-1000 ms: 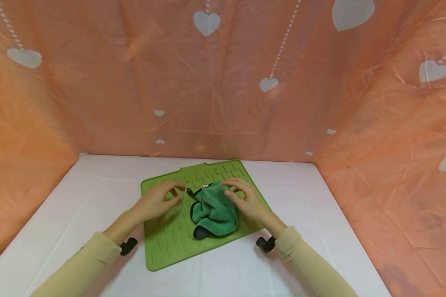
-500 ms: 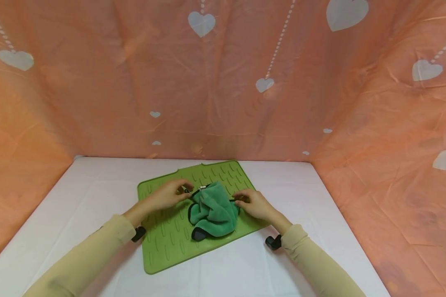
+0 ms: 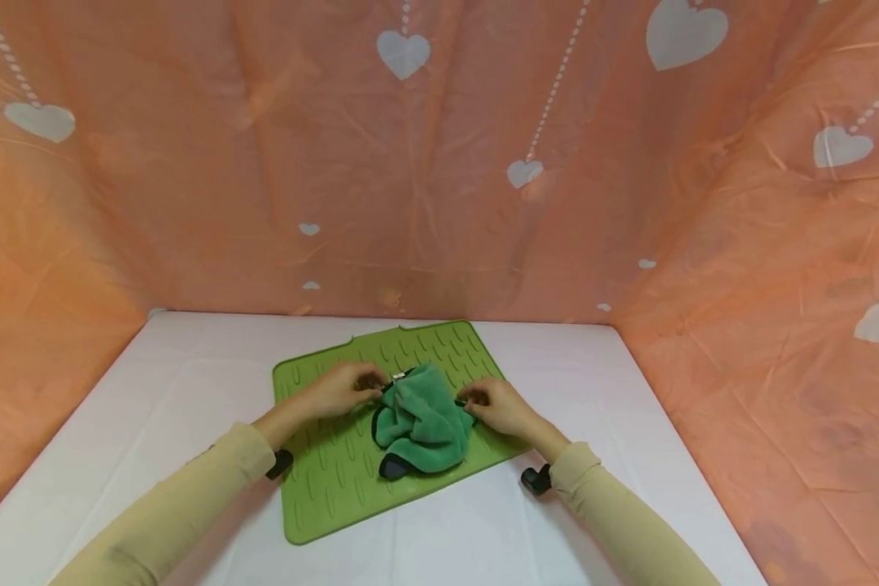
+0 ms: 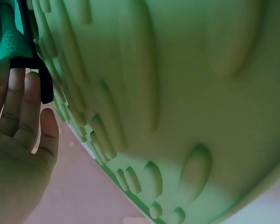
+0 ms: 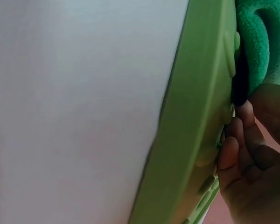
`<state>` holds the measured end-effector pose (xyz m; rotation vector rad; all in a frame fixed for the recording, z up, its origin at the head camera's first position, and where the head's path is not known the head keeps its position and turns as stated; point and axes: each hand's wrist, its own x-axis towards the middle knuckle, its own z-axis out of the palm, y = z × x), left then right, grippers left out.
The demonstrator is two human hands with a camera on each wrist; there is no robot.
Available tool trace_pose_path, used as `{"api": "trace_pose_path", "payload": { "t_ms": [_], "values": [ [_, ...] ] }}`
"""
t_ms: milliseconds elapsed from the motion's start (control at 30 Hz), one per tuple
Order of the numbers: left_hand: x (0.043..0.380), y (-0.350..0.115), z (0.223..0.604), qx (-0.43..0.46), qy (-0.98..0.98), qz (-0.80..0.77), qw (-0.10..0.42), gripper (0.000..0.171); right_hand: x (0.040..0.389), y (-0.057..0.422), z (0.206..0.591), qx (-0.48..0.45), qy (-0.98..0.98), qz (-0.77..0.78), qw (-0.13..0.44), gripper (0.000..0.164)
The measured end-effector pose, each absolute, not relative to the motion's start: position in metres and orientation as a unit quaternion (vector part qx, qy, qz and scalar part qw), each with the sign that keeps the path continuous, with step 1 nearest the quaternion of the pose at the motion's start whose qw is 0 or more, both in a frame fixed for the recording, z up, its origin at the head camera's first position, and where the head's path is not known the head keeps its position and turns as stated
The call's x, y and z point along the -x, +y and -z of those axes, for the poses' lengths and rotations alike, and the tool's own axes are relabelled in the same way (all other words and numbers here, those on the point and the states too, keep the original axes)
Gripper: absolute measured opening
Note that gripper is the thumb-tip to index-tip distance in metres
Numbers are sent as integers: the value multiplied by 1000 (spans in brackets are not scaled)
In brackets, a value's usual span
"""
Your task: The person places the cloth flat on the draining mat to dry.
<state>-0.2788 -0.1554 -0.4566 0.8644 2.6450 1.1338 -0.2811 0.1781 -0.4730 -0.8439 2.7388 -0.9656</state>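
A crumpled green cloth point(image 3: 428, 423) with black edging and a small white tag lies bunched on a green ribbed mat point(image 3: 322, 488). My left hand point(image 3: 340, 391) pinches the cloth's black edge at its upper left; in the left wrist view a black loop point(image 4: 46, 86) hangs beside those fingers. On the other side my right hand point(image 3: 501, 407) pinches the black-trimmed edge at the cloth's right. The right wrist view has the right hand point(image 5: 256, 158) with thumb and fingertips at the dark trim under a plush fold point(image 5: 256, 46).
Under the mat is a table with a white cover point(image 3: 593, 391). Orange curtains point(image 3: 439, 163) printed with white hearts stand behind it and at both sides. A black wrist camera mount point(image 3: 536, 480) sits under the right wrist, and another point(image 3: 280, 464) under the left.
Both hands were apart from or loosely over the cloth one second ago. The left moved right onto its upper left edge; the right moved down to its right edge and took hold.
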Motion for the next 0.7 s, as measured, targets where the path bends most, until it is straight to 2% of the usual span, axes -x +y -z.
{"api": "trace_pose_path", "payload": {
  "t_ms": [200, 400, 700],
  "values": [
    [279, -155, 460, -287, 878, -378, 60, 16, 281, 178, 474, 298, 903, 309, 33, 15],
    [278, -160, 453, -270, 875, -397, 58, 17, 277, 180, 469, 264, 910, 318, 23, 16],
    [276, -174, 442, -255, 880, -401, 29, 18, 276, 188, 466, 228, 908, 348, -49, 15]
  ]
}}
